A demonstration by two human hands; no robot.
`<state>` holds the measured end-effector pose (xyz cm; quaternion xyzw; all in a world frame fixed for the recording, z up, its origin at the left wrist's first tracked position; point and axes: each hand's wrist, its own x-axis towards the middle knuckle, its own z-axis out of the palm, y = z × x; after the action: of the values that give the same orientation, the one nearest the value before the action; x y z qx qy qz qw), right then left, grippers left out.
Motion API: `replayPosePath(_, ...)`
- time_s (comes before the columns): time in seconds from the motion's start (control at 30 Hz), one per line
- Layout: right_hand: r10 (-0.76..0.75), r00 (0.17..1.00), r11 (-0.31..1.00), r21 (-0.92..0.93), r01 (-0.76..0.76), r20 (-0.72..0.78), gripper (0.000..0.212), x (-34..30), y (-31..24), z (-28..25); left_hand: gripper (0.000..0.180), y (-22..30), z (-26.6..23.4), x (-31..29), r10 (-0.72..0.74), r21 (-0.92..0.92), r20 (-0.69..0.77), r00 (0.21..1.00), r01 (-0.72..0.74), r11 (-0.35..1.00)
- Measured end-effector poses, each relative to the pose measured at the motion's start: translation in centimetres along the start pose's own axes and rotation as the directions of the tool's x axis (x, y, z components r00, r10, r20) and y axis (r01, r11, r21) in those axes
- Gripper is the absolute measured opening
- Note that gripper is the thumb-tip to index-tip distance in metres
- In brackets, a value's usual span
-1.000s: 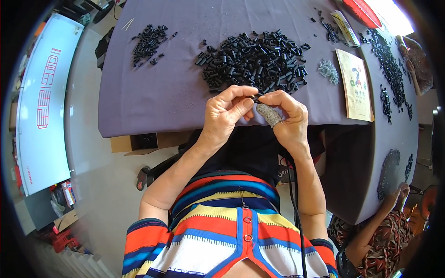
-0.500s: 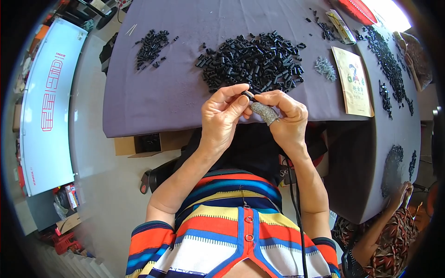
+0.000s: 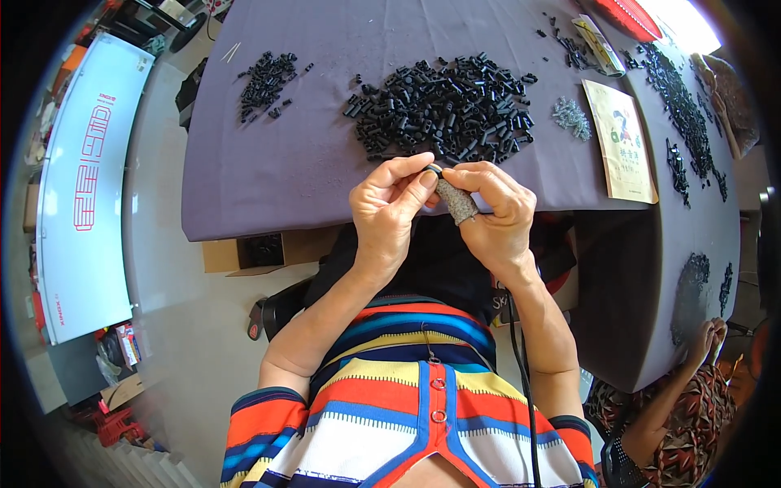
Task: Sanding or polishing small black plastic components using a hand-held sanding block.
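Just off the table's front edge, my two hands meet over a small black tubular piece (image 3: 434,170). My left hand (image 3: 384,220) pinches it between thumb and fingers. The fingertips of my right hand (image 3: 500,220) close on its other side. A grey speckled sleeve-like roll (image 3: 457,202) sits at my right fingers; whether it is worn on a finger or held cannot be made out. Beyond my hands lies a large heap of black tubular pieces (image 3: 443,106) on the grey-purple tablecloth (image 3: 277,183).
A smaller black heap (image 3: 267,85) lies at left, a clump of small clear pieces (image 3: 571,119) and a cream paper packet (image 3: 622,146) at right. More black pieces (image 3: 683,106) cover the right table. A co-worker's hands (image 3: 706,346) are at lower right. A dark cable (image 3: 522,358) hangs beside my right arm.
Both hands have shifted slightly left and turned a little. The grey speckled roll now stands more upright, and less of the black piece shows between my fingertips.
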<state>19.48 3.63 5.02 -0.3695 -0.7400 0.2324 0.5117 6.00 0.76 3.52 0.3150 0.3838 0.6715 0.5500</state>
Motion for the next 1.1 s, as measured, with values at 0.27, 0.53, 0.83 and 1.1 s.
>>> replayPosePath(0.27,0.187,0.979,0.959,0.201,-0.199,0.079,0.023,-0.1,1.2,0.4,0.021,-0.3,-0.6,0.7,-0.096,-0.109,0.038,0.995,0.100,0.989)
replayPosePath(0.53,0.253,0.951,0.947,0.155,-0.281,0.179,0.030,0.3,1.8,-0.1,0.026,0.4,-1.4,1.3,-0.232,-0.110,0.127,0.964,0.246,0.963)
replayPosePath(0.83,0.160,0.928,0.945,0.221,-0.243,0.338,0.045,0.6,1.7,-0.4,0.037,0.7,-1.4,0.7,-0.302,-0.108,0.145,0.942,0.319,0.942)
replayPosePath(1.1,0.077,0.912,0.912,0.341,-0.227,0.403,0.040,0.7,1.8,-0.4,0.037,1.0,-1.6,0.4,-0.403,-0.323,0.188,0.896,0.444,0.836)
